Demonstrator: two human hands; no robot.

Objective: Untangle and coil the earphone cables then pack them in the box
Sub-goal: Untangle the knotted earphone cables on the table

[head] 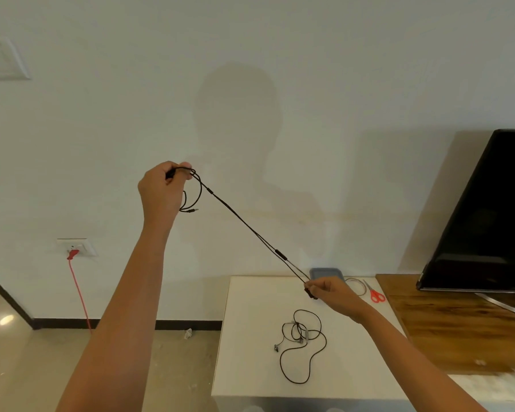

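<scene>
I see left hand [161, 190], right hand [335, 294] pinching cable [244, 222] taut; earbuds [310, 293] mostly hidden in right fist, I think. Box [327, 272] part-hidden. White table [250, 370].

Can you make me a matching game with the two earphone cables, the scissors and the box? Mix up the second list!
Things:
1. stretched cable
2. tangled cable
3. scissors
4. box

What fits:
A. grey, at the far edge of the white table
B. black loops lying loose on the table
C. red handles
D. pulled tight between the left hand and the right hand

Right pairs: 1-D, 2-B, 3-C, 4-A.
</scene>
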